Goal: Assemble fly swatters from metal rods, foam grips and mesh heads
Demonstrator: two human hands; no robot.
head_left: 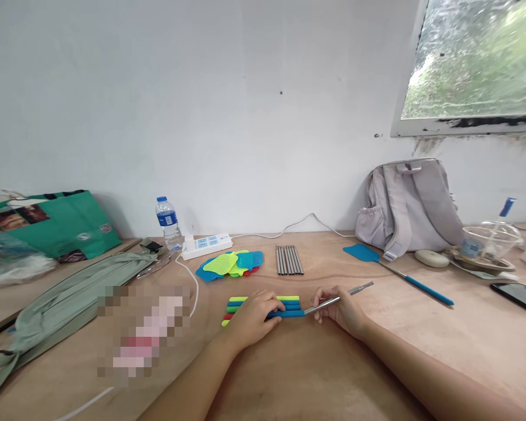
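Observation:
My left hand (260, 316) lies over a row of coloured tube handles (236, 309), its fingers closed on a blue handle (292, 314) at the near side. Pinched in my right hand (336, 307) is a metal telescopic rod (328, 304). The rod's left end meets the right end of the blue handle; whether it sits inside cannot be made out. Several more metal rods (289, 260) lie side by side beyond my hands. To their left is a pile of yellow, blue and red fly swatter heads (227, 264). A blue fly swatter (425, 289) with rod and handle lies at the right.
A white power strip (207, 245) and a water bottle (169, 223) stand near the wall. On the right are a grey backpack (409, 204), a plastic cup (486, 245) and a phone (521, 297). A green bag (65, 225) and grey-green fabric (74, 298) occupy the left.

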